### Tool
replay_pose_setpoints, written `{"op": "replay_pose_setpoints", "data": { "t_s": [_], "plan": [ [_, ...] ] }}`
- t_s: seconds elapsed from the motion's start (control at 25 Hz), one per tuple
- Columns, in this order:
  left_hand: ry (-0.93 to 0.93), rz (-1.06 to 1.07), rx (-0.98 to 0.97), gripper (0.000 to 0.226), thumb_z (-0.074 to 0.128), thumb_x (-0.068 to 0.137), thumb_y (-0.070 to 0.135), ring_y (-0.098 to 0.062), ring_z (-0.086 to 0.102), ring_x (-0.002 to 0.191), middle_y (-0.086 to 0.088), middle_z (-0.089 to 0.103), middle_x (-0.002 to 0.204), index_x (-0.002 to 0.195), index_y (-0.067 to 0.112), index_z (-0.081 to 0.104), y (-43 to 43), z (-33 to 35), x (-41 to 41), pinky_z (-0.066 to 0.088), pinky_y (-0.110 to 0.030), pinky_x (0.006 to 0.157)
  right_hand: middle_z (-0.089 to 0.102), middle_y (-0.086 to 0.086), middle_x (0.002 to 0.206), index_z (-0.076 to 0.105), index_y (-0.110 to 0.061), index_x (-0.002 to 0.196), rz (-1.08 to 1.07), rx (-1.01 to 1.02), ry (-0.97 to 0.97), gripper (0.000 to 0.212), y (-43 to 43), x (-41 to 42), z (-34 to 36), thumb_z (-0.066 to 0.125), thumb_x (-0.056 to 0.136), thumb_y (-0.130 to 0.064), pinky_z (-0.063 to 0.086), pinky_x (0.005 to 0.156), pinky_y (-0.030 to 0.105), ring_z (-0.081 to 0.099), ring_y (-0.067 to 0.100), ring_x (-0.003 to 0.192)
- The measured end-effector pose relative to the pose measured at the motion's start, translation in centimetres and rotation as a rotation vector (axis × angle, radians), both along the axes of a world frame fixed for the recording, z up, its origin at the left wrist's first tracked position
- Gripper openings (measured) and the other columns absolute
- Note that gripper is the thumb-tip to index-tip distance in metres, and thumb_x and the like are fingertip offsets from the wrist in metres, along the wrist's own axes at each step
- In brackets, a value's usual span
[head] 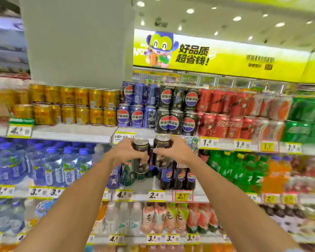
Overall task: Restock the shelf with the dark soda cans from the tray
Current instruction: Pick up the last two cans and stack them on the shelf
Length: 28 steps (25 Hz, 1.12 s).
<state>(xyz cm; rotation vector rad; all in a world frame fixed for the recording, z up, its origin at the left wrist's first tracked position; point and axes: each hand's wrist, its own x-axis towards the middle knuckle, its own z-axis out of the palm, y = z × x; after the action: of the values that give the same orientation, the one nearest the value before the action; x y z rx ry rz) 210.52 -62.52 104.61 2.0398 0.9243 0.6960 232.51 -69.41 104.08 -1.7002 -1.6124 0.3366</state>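
Here, in a brightly lit shop aisle, tiered drinks shelving fills the view, with a grey pillar (78,39) rising behind it and a yellow banner (225,57) with a cartoon mascot under the ceiling spotlights. The top shelf (71,131) carries gold cans (75,106), then blue cola cans (135,108), then black cola cans (176,111) stacked two high, with red cans (224,113) and green cans (307,120) further right. White-and-yellow price tags (208,142) line the shelf edges. Lower tiers hold blue-capped water bottles (44,166) and green soda bottles (235,170).

Both bare arms reach forward. The left hand (125,151) has its grip wrapped round one dark soda can (141,157), and the right hand (173,149) is closed round a second dark can (162,151). The two cans stand upright, long axes vertical, silver tops up, just beside each other, the right one slightly higher. They hang in the air directly below the front edge of the top shelf, under the stacked black cola cans. The edges of the scene are blurred.
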Motion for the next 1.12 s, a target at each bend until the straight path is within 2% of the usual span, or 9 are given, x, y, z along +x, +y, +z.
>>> {"op": "replay_pose_setpoints", "data": {
  "t_s": [0.24, 0.44, 0.56, 0.68, 0.76, 0.84, 0.92, 1.04, 1.12],
  "plan": [
    [-0.029, -0.061, 0.058, 0.021, 0.083, 0.079, 0.025, 0.002, 0.056, 0.047, 0.014, 0.063, 0.052, 0.070, 0.012, 0.070, 2.7, 7.4, 6.1, 0.041, -0.010, 0.048, 0.079, -0.006, 0.096, 0.073, -0.022, 0.108, -0.066, 0.118, 0.000, 0.066, 0.8, 5.4, 7.1, 0.079, 0.066, -0.073, 0.057, 0.088, 0.036, 0.072, 0.009, 0.095],
    [0.018, -0.156, 0.160, 0.027, 0.083, 0.077, 0.034, -0.010, 0.048, 0.051, 0.002, 0.055, 0.057, 0.073, 0.012, 0.069, 5.9, 11.8, 11.0, 0.038, -0.023, 0.054, 0.077, -0.008, 0.086, 0.074, -0.021, 0.101, -0.105, 0.196, 0.013, 0.039, 1.2, 8.7, 10.8, 0.081, 0.079, -0.052, 0.051, 0.070, 0.023, 0.070, 0.000, 0.078],
    [0.028, -0.185, 0.184, 0.046, 0.085, 0.068, 0.049, -0.022, 0.053, 0.064, -0.010, 0.055, 0.070, 0.083, 0.010, 0.065, 8.2, 13.1, 13.5, 0.042, -0.033, 0.063, 0.073, -0.013, 0.082, 0.069, -0.026, 0.095, -0.151, 0.224, 0.005, 0.031, 2.5, 10.8, 11.9, 0.081, 0.081, -0.050, 0.046, 0.065, 0.017, 0.067, -0.002, 0.073],
    [-0.008, -0.137, 0.174, 0.072, 0.086, 0.065, 0.052, -0.020, 0.061, 0.076, -0.003, 0.061, 0.078, 0.118, 0.009, 0.063, 9.9, 14.3, 15.7, 0.046, -0.028, 0.065, 0.072, -0.012, 0.067, 0.075, -0.023, 0.092, -0.184, 0.263, 0.029, 0.034, 4.0, 12.8, 13.0, 0.078, 0.081, -0.055, 0.044, 0.064, 0.023, 0.065, -0.001, 0.060],
    [0.000, -0.108, 0.174, 0.046, 0.083, 0.072, 0.049, -0.019, 0.054, 0.068, 0.003, 0.052, 0.068, 0.093, 0.012, 0.065, 10.3, 15.4, 16.5, 0.045, -0.028, 0.063, 0.063, -0.013, 0.059, 0.074, -0.014, 0.087, -0.200, 0.289, 0.049, 0.047, 4.9, 13.7, 13.9, 0.075, 0.080, -0.061, 0.040, 0.064, 0.025, 0.055, 0.000, 0.052],
    [-0.008, -0.072, 0.141, 0.050, 0.082, 0.069, 0.054, -0.021, 0.058, 0.072, -0.003, 0.055, 0.079, 0.085, 0.011, 0.061, 10.7, 16.4, 17.3, 0.051, -0.030, 0.066, 0.064, -0.002, 0.063, 0.072, -0.006, 0.088, -0.206, 0.300, 0.038, 0.062, 5.9, 14.6, 14.9, 0.073, 0.077, -0.067, 0.040, 0.064, 0.029, 0.054, 0.008, 0.057],
    [-0.027, -0.032, 0.148, 0.062, 0.082, 0.066, 0.057, -0.023, 0.064, 0.086, -0.008, 0.059, 0.091, 0.098, 0.009, 0.057, 11.5, 17.0, 18.1, 0.058, -0.032, 0.070, 0.065, 0.003, 0.065, 0.071, -0.003, 0.090, -0.198, 0.291, 0.006, 0.066, 6.8, 15.1, 15.8, 0.075, 0.075, -0.067, 0.041, 0.062, 0.029, 0.055, 0.012, 0.058],
    [-0.006, -0.032, 0.180, 0.115, 0.082, 0.046, 0.074, -0.026, 0.065, 0.104, -0.017, 0.063, 0.124, 0.131, 0.002, 0.053, 12.6, 17.5, 18.9, 0.060, -0.037, 0.077, 0.075, -0.001, 0.077, 0.075, -0.010, 0.097, -0.174, 0.274, -0.021, 0.053, 7.5, 15.4, 16.2, 0.079, 0.077, -0.058, 0.049, 0.066, 0.033, 0.068, 0.015, 0.071],
    [-0.018, -0.079, 0.186, 0.108, 0.083, 0.056, 0.066, -0.022, 0.064, 0.090, -0.023, 0.063, 0.114, 0.136, 0.000, 0.052, 13.1, 17.6, 19.4, 0.056, -0.032, 0.070, 0.078, -0.003, 0.090, 0.076, -0.018, 0.103, -0.159, 0.262, -0.032, 0.044, 7.8, 15.5, 15.9, 0.080, 0.078, -0.055, 0.054, 0.075, 0.033, 0.072, 0.011, 0.087]
  ]
}}
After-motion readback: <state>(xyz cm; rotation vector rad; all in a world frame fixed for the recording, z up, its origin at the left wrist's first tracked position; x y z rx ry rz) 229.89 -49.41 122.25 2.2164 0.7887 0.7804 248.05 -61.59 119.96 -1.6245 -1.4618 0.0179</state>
